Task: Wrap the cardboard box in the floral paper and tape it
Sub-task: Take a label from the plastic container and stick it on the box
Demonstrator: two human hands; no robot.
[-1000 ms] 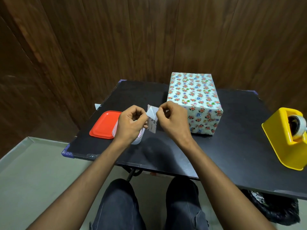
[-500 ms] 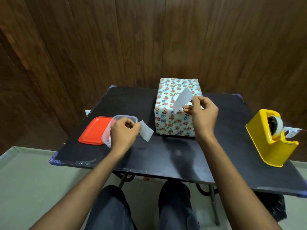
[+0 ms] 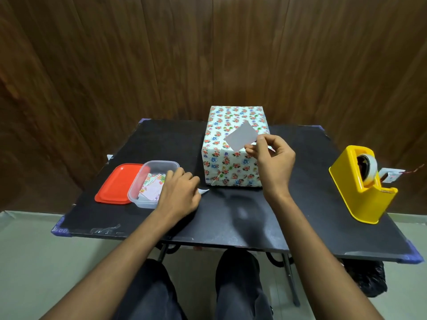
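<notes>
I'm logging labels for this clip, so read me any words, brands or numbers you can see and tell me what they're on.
No text can be read.
White slip in the right hand: the side shown is blank.
Cards in the clear container: floral print, any writing too small to read.
Yellow tape dispenser: no marking visible.
Small tag behind it: too blurred to read.

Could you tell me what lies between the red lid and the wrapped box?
Head view: the clear container of cards, with the left hand at its near right edge.

Single head-worn wide-angle view, looking forward and down, close over counter [image 3: 231,218], facing wood-panelled wall [image 3: 208,54].
</notes>
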